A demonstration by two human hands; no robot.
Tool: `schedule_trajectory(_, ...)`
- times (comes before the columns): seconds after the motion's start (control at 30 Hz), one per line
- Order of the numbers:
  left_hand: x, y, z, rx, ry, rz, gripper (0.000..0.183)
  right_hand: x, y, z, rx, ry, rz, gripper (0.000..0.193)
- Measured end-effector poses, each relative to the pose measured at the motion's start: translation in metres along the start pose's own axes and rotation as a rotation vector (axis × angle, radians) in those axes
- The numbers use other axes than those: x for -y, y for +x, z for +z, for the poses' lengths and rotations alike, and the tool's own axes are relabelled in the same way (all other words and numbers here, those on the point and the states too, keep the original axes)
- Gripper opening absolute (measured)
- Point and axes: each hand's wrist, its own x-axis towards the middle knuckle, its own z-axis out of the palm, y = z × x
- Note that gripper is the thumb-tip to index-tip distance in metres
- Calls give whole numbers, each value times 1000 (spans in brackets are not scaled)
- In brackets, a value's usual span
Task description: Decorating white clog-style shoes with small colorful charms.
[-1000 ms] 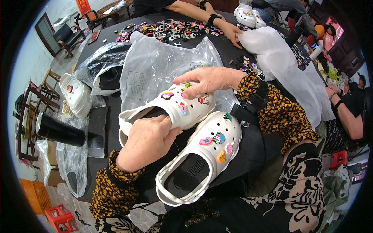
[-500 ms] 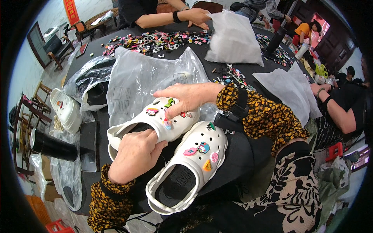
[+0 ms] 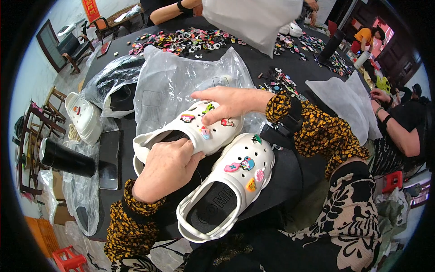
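Note:
A white clog (image 3: 217,133) with several colourful charms on its upper lies tilted under both my hands. My left hand (image 3: 168,168) is closed on the rim of its foot opening, fingers reaching inside and thumb outside. Across the toe part lies my right hand (image 3: 231,103); its thumb presses near the charms, and the index finger stretches over the far side. The other right fingers are partly hidden. Just to the right, nearer to me, a second white clog (image 3: 266,170) rests on the black table (image 3: 290,190), also bearing charms.
A clear plastic bag (image 3: 156,86) lies behind the clogs. Loose charms (image 3: 181,41) are heaped farther back. At left are a black tumbler (image 3: 68,157), a phone (image 3: 109,174) and another white clog (image 3: 84,118). A co-worker holds a white bag (image 3: 253,20); another person's arm (image 3: 403,136) is at right.
The co-worker opposite has lifted the white bag off the table, uncovering white shoes behind it. The whole view has shifted slightly; my hands keep nearly the same places on the clog.

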Motion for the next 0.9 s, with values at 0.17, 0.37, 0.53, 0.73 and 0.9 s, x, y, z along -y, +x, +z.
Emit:
schedule_trajectory(0.17,1,-2,2,-13,-4,-28,24,6,-15,2,-272,174,-57,53)
schedule_trajectory(0.37,2,-1,2,-45,-20,-25,26,26,-38,-5,-336,-19,-156,25)
schedule_trajectory(0.53,3,-4,0,-38,10,-38,21,48,-39,6,-313,-42,-197,34)
schedule_trajectory(0.73,2,-4,3,-79,-4,-28,25,53,-46,11,-335,-112,-108,30)
schedule_trajectory(0.9,3,-6,5,-85,10,-19,25,56,-50,11,-359,-152,-144,29)
